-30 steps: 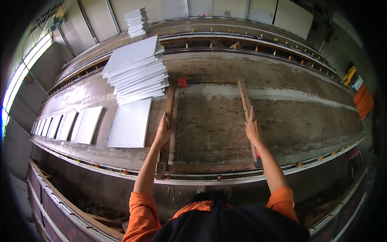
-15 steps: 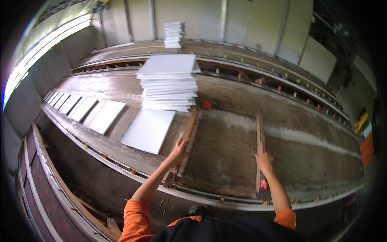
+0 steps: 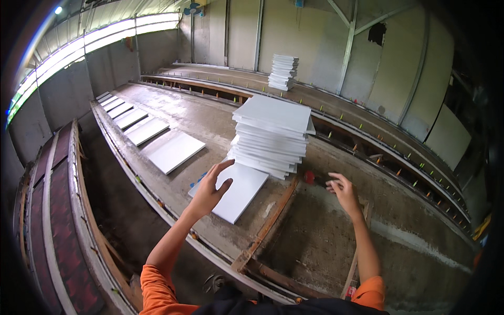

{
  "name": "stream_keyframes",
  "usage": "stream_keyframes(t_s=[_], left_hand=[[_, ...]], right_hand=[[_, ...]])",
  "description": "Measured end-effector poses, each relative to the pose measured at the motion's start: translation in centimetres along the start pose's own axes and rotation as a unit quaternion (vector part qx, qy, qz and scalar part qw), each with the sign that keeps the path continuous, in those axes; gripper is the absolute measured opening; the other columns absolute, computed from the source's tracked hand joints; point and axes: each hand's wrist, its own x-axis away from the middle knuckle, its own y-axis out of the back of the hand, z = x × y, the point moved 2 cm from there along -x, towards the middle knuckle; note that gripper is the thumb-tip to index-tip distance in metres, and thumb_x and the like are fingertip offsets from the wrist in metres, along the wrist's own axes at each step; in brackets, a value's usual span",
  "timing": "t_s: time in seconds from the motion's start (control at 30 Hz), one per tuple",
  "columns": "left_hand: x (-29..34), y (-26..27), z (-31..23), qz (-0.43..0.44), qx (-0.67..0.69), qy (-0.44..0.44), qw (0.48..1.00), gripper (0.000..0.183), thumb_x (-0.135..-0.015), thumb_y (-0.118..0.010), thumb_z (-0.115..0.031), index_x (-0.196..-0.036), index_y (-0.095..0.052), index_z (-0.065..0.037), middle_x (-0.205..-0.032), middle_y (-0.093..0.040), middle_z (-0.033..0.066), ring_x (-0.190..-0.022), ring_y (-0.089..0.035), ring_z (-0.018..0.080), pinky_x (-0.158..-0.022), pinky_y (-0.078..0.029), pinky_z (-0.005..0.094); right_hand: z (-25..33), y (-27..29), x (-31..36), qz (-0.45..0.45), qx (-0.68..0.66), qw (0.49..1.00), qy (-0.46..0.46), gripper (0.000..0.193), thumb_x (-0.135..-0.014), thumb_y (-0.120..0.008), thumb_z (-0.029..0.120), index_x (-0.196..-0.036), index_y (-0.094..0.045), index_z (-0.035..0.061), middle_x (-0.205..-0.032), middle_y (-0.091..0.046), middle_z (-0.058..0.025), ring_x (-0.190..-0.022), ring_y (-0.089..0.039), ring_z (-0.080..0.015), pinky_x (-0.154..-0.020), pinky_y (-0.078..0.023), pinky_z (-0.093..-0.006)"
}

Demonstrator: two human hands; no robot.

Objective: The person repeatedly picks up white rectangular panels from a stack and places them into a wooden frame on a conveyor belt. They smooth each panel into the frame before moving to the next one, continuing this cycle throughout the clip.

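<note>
My left hand [image 3: 211, 192], fingers spread and thumb apart, is raised in front of a single white panel [image 3: 242, 195] lying flat on the long table. I cannot tell whether it touches the panel. Behind that panel rises a tall, uneven stack of white panels [image 3: 270, 142]. My right hand [image 3: 344, 195] hovers over the far part of a wooden frame [image 3: 278, 214], its fingers loosely apart and holding nothing. The frame lies on the table, and my right forearm crosses above its right bar. A small red object [image 3: 309, 177] sits by the frame's far left corner.
More white panels [image 3: 175, 152] lie in a row along the left of the table [image 3: 420, 262]. Another table with a smaller white stack [image 3: 283, 72] runs along the back wall. On the left stands a bench with dark red panels [image 3: 68, 226], across a gap.
Both hands have come off the frame's side bars. The left has moved to the single panel, and the right has risen toward the frame's far side. My view has swung left.
</note>
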Motion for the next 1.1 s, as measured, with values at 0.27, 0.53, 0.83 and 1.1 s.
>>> stream_keyframes(t_s=[0.27, 0.53, 0.83, 1.1], left_hand=[[-12.4, -0.8, 15.0, -0.119, 0.129, 0.002, 0.984, 0.042, -0.083, -0.051, -0.004, -0.124, -0.042, -0.004, -0.116, -0.048, 0.0177, -0.109, -0.049, 0.0304, -0.091, -0.040, 0.0357], [-21.2, -4.3, 24.0, -0.100, 0.134, 0.079, 0.983, 0.031, -0.084, -0.053, -0.013, -0.115, -0.052, -0.005, -0.106, -0.056, 0.0162, -0.092, -0.054, 0.0253, -0.081, -0.043, 0.0337], [-22.6, -2.9, 23.6, -0.091, 0.200, 0.097, 0.971, 0.021, -0.078, -0.064, -0.012, -0.096, -0.062, -0.002, -0.087, -0.064, 0.0079, -0.078, -0.057, 0.0127, -0.073, -0.044, 0.0250], [-20.9, -1.3, 17.1, -0.068, 0.478, 0.149, 0.863, 0.048, -0.083, -0.054, -0.007, -0.126, -0.033, -0.003, -0.115, -0.043, 0.0130, -0.104, -0.048, 0.0187, -0.085, -0.044, 0.0301]], right_hand=[[2.7, -8.9, -13.2, -0.169, 0.025, 0.980, 0.107, 0.024, -0.088, -0.047, 0.003, -0.112, -0.051, 0.0001, -0.103, -0.060, -0.0119, -0.099, -0.056, -0.0159, -0.083, -0.046, -0.0271], [-0.2, -12.5, -18.2, -0.328, 0.147, 0.933, 0.012, 0.032, -0.081, -0.059, 0.017, -0.111, -0.052, 0.0052, -0.108, -0.059, -0.0162, -0.097, -0.058, -0.0284, -0.080, -0.045, -0.0347], [1.9, -12.7, -19.3, -0.390, 0.024, 0.921, 0.000, 0.022, -0.079, -0.057, 0.000, -0.101, -0.056, 0.0020, -0.106, -0.060, -0.0108, -0.101, -0.056, -0.0181, -0.079, -0.040, -0.0251], [6.5, -10.3, -17.2, -0.447, -0.185, 0.866, 0.125, 0.037, -0.079, -0.057, -0.002, -0.113, -0.044, 0.0033, -0.109, -0.054, -0.0057, -0.092, -0.049, -0.0117, -0.081, -0.039, -0.0257]])
